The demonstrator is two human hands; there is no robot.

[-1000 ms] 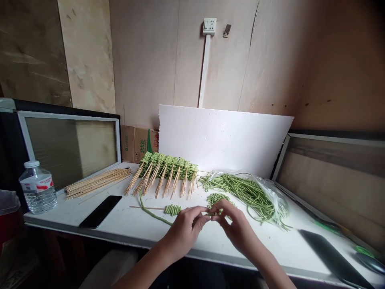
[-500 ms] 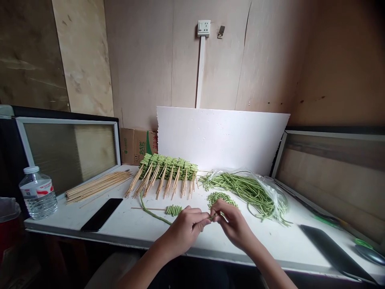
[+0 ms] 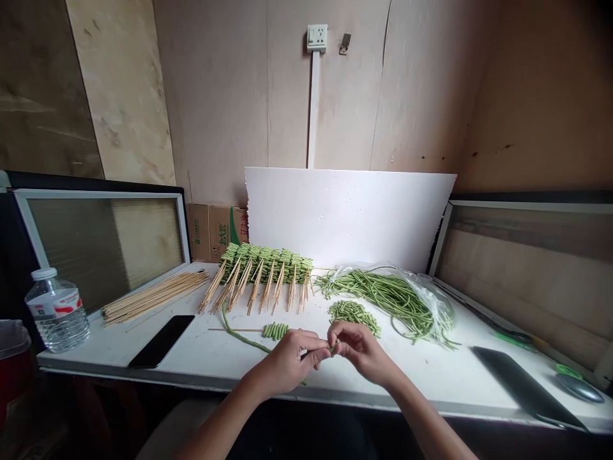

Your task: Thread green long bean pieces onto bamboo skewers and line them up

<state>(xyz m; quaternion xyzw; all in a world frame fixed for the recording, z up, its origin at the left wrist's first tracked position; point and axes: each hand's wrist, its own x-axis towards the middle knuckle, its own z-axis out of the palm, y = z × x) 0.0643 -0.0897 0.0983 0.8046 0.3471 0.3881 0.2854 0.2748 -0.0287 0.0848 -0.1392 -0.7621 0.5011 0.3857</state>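
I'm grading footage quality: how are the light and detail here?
Head view: the white board looks bright, the space under the table dark; head view again: the upper right corner blackens, and the held green piece shows little detail.

Held bean (image 3: pixel 333 349) — green, only a short section visible, mostly hidden in a two-handed pinch. Long bean (image 3: pixel 243 338): slender, curved, crossing the skewer (image 3: pixel 251 330). Skewer lies flat — short green segments (image 3: pixel 275 331) side by side along its right part.
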